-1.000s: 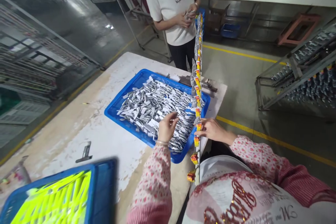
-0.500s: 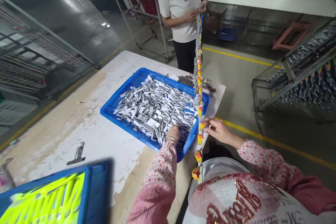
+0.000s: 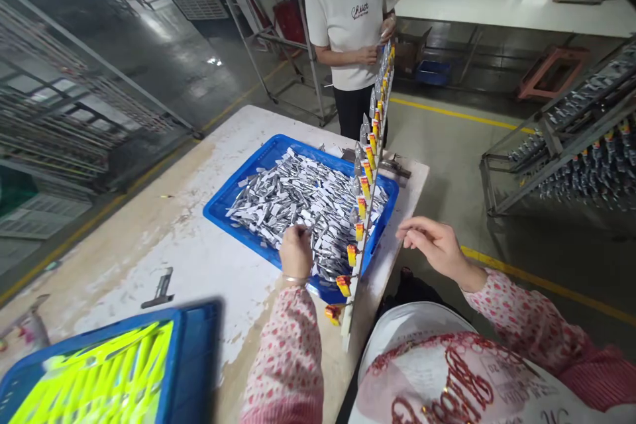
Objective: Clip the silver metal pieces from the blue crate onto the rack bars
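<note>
My left hand [image 3: 297, 254] is over the near side of a blue crate [image 3: 233, 226], its fingers curled together; what they hold, if anything, is hidden. Heaped in the crate are many small silver-grey pieces [image 3: 293, 192], slender and pointed, with white tabs. A long pale rail [image 3: 355, 285] slants over the crate's right part. Along it sits a row of yellow-and-red clips [image 3: 366, 187], with grey pointed pieces [image 3: 358, 175] standing at the farther ones. My right hand [image 3: 437, 246] hovers right of the rail, apart from it, fingers loosely bent and nothing visible in them.
A co-worker [image 3: 348, 26] stands across the table [image 3: 199, 212], hands at the rail's far end. Front left is a blue crate [image 3: 196, 358] of bright yellow-green pieces [image 3: 109, 377]. A metal tool [image 3: 159, 288] lies behind it. A loaded rack [image 3: 571, 139] stands right.
My right hand has come away from the rail, where it was at a clip. My left hand has moved left and up out of the heap. The rail has tilted, its near end shifting left.
</note>
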The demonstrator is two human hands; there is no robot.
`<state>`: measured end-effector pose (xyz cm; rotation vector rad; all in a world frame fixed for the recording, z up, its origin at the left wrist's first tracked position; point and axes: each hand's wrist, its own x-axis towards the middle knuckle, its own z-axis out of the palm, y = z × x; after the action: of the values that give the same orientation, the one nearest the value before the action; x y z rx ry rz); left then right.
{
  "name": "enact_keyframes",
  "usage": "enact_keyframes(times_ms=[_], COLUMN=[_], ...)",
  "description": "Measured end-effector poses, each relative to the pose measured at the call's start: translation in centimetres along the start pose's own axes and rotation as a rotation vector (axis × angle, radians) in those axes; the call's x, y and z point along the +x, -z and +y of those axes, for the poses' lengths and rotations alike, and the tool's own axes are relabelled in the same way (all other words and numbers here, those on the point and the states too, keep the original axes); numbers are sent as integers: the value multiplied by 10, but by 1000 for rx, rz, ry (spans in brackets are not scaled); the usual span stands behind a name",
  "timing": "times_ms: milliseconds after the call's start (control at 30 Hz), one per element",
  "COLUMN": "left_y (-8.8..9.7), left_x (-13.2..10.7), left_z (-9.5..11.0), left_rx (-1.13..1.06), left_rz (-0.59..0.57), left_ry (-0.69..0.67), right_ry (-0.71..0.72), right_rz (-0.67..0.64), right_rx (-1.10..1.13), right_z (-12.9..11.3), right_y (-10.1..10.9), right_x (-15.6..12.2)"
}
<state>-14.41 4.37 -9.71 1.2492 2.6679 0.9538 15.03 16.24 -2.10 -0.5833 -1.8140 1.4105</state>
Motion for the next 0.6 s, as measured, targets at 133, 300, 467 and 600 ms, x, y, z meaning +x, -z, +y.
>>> enact_keyframes(times_ms=[133,300,467,600], left_y=[65,102,111,125], left_x=[-18,-60,-82,-87], left_z=[32,86,105,110], left_rx=[-246,-648,-757,-688], left_rz=[95,140,25,-159], left_ry=[-32,-114,-104,-83], right_ry=[141,191,248,217], right_rz=[-122,-352,-298,-212], right_rx=[-30,31,11,46], right_z=[-27,-47,-49,-47], right_y=[-22,-56,-72,-73], right_x=[0,6,5,-1])
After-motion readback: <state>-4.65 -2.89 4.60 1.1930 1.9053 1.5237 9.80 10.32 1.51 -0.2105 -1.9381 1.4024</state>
